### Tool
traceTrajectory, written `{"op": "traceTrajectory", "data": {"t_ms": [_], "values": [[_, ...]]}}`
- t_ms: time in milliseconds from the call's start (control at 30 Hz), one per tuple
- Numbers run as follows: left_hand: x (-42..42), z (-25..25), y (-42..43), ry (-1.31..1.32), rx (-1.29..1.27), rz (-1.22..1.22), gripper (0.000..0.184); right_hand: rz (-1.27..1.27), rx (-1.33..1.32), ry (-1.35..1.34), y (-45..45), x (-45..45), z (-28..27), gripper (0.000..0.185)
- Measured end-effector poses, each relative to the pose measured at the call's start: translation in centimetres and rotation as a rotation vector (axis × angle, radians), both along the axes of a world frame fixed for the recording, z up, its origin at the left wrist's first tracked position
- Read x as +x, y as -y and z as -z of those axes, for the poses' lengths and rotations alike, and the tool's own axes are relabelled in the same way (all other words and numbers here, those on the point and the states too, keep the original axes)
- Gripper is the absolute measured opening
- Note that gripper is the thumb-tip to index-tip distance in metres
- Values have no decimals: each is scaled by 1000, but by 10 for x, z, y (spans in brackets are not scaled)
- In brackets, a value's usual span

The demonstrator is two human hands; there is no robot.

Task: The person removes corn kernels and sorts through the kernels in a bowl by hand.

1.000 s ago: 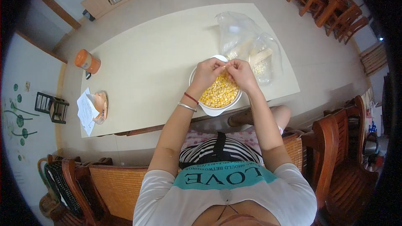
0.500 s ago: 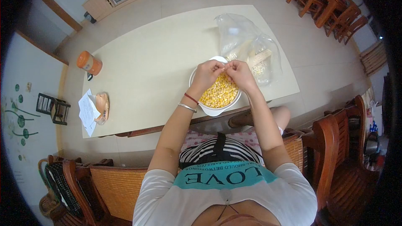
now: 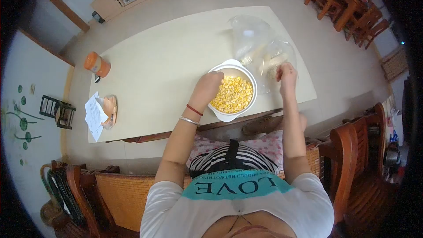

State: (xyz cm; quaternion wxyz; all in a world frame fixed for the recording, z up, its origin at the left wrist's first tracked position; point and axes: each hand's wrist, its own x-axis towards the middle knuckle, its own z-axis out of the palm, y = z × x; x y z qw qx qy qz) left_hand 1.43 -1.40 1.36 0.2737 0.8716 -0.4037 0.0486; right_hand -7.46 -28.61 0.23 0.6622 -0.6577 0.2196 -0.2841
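White bowl (image 3: 226, 117) of yellow corn kernels (image 3: 233, 95) sits on the table's (image 3: 163, 66) near edge, toward the right corner. I've got the left hand (image 3: 208, 89) at the bowl's left rim, fingers curled in; can't tell if they grip anything. Right hand (image 3: 287, 77) is over the clear plastic bag (image 3: 249, 33) by the right edge, fingers bunched nearly closed; contents unclear to me. Shirt (image 3: 238, 187) reads "LOVE", smaller "SHOULD BE TWO THINGS" above. Papers (image 3: 94, 117), near left corner: print too small.

Kernels (image 3: 233, 96) in bowl (image 3: 228, 117) on table (image 3: 167, 66), bag (image 3: 252, 34) right of bowl, papers (image 3: 94, 115) far left, jar (image 3: 97, 64) behind papers
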Motion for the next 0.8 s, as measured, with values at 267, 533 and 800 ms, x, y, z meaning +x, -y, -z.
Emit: {"op": "traceTrajectory", "data": {"t_ms": [267,533,800], "values": [[-12,-28,13,-739,-378,-131,12,79,-354,-389,53,8,44,20],[-6,-7,16,-1116,-761,-57,21,203,-567,-158,25,6,42,21],[-4,-2,14,-1153,-735,48,21,-258,-57,8,-82,11,-14,14]]}}
